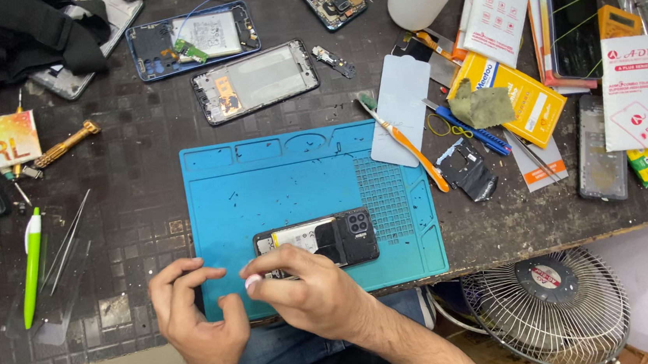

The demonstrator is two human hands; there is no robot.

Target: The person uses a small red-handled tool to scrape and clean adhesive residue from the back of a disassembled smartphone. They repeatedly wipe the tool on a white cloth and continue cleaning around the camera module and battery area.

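The opened phone (318, 243) lies back-up on the blue repair mat (292, 177), near the mat's front edge, with its rear cover off, a pale battery exposed and a black camera block at its right end. The right hand (306, 289) rests against the phone's front edge, fingers curled and pinched together; whether they grip anything cannot be told. The left hand (195, 310) sits just beside it at the mat's front-left corner, loosely curled and holding nothing visible. Beyond the mat, towards the far edge of the tabletop (135, 167), lie two more opened phones (253, 80), and an orange-handled brush (407, 143) crosses the mat's far-right corner.
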